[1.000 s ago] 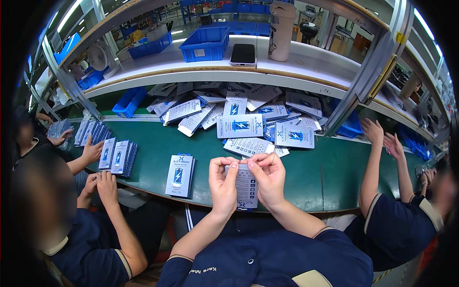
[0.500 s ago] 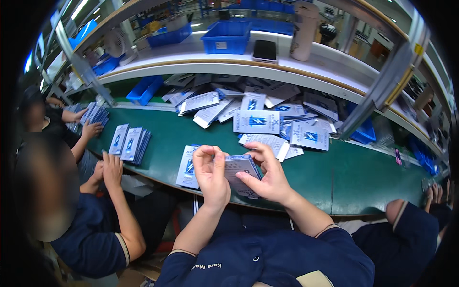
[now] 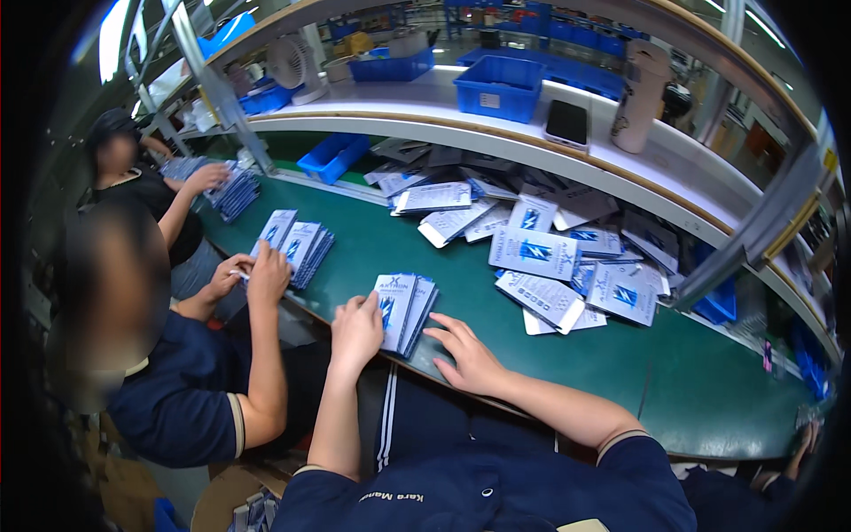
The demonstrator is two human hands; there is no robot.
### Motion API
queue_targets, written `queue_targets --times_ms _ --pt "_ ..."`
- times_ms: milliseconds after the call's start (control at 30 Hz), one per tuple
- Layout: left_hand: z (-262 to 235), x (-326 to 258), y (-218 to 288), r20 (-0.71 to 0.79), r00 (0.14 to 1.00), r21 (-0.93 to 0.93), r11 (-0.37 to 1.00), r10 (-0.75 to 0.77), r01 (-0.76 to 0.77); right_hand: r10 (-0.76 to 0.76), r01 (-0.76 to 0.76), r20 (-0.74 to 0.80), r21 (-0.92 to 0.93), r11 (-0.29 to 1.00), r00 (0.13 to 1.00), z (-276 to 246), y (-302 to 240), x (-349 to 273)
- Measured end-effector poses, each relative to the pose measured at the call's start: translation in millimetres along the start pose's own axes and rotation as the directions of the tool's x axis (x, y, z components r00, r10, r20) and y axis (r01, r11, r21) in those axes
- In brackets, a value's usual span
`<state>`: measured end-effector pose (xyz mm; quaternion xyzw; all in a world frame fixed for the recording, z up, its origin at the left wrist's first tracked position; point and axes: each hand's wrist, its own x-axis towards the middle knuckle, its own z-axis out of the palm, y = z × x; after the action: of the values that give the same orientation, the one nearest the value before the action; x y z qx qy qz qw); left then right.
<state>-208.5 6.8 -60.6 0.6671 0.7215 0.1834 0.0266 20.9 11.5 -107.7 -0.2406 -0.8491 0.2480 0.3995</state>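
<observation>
A small stack of flat white-and-blue packets (image 3: 403, 306) lies on the green work surface (image 3: 620, 363) near its front edge. My left hand (image 3: 356, 331) rests against the stack's left side, fingers curled on its lower corner. My right hand (image 3: 468, 356) lies just right of the stack, fingers spread on the green surface, holding nothing. A loose heap of the same packets (image 3: 550, 253) lies farther back, past my right hand.
A person on my left has a hand on another packet stack (image 3: 297, 244); a second person farther left handles more packets (image 3: 232, 191). On the white shelf (image 3: 425, 106) stand a blue bin (image 3: 498, 87), a phone (image 3: 567, 122), a fan (image 3: 292, 62) and a tumbler (image 3: 640, 93).
I held a packet in both hands a second ago. It now lies on the stack on the green surface, and my right hand has let go and rests beside it.
</observation>
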Motion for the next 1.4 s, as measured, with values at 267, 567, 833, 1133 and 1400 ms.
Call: queue_targets --times_ms 267,567,833,1133,1400 --pt "8.2 -8.5 42.6 0.084 0.996 0.047 0.999 -0.016 0.012 0.136 -0.144 0.06 0.156 0.977 0.989 -0.9 14.4 -3.8" --pt "8.1 50.7 -28.5 -0.047 0.981 0.124 0.973 -0.19 0.195 0.155 -0.173 0.085 0.266 0.948 0.984 -4.7 19.0 -1.3" --pt "47.7 43.0 0.2 -0.448 0.89 0.326 0.942 0.083 0.076 0.133 -0.155 0.087 0.331 0.931 0.987 -5.6 27.4 -2.0" --pt "63.1 29.8 12.0 -0.388 0.913 -0.13 0.973 0.127 -0.19 -0.651 0.156 -0.195 0.981 -0.118 0.734 -152.6 -110.7 67.7" --pt "59.6 28.3 9.0 -0.379 0.915 -0.087 0.979 0.137 -0.182 -0.813 0.472 -0.337 0.877 -0.087 0.475 -194.5 -133.0 38.6"
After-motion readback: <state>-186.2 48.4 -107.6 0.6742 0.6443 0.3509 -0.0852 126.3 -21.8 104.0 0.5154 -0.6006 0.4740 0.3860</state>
